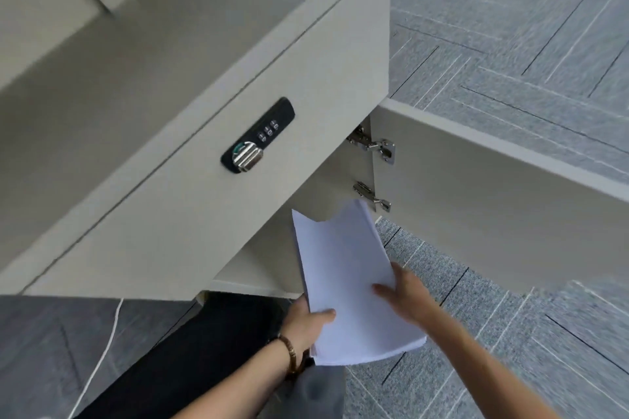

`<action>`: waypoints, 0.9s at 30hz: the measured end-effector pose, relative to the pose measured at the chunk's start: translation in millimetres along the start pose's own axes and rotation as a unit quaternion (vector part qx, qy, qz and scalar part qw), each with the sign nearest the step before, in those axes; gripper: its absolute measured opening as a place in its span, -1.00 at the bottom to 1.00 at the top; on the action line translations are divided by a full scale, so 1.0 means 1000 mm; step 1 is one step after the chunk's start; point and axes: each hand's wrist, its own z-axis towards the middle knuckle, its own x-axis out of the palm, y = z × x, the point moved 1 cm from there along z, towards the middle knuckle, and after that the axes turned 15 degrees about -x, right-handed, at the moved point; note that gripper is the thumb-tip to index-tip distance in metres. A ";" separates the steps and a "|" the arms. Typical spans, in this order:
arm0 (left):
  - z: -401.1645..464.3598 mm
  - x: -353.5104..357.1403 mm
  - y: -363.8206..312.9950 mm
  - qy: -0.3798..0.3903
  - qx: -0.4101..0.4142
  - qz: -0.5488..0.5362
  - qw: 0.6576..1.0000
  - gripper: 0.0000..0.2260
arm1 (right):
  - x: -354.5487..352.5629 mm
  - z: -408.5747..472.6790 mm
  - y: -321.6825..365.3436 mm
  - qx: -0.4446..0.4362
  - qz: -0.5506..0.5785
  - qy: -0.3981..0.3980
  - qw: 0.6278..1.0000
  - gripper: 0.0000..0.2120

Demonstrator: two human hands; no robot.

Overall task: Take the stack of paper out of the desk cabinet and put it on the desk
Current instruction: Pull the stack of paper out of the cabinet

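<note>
Stack of paper [347, 282] gripped by left hand [306, 323] and right hand [406, 296], long axis toward 11 o'clock, far end at desk cabinet [258, 269] mouth; desk [102, 44] at 10 o'clock.

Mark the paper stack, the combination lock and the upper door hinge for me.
paper stack [354, 286]: head view, middle of the top sheet.
combination lock [258, 136]: head view, black body below the dials.
upper door hinge [372, 145]: head view, metal arm.

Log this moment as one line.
phase: lifting out | paper: half out of cabinet, bowed | left hand: grip on near edge | right hand: grip on right edge | door: open
</note>
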 end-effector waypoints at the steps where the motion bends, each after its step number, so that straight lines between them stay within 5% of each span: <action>1: -0.014 -0.008 -0.009 0.005 0.011 0.021 1.000 -0.76 | -0.004 -0.010 0.013 0.002 -0.005 -0.003 1.000 -0.60; 9: -0.135 -0.041 -0.052 0.023 0.072 0.056 0.996 -0.81 | -0.039 -0.092 0.099 -0.013 0.024 -0.119 0.993 -0.61; 16: -0.215 -0.027 -0.053 0.051 0.106 0.036 0.992 -0.63 | -0.084 -0.163 0.113 -0.036 0.080 -0.141 0.986 -0.68; 20: -0.261 -0.020 -0.050 0.097 0.126 0.030 0.987 -0.63 | -0.110 -0.207 0.116 -0.063 0.108 -0.176 0.976 -0.53; 27: -0.343 -0.007 -0.042 0.142 0.192 0.033 0.970 -0.70 | -0.145 -0.306 0.169 -0.121 0.127 -0.251 0.952 -0.87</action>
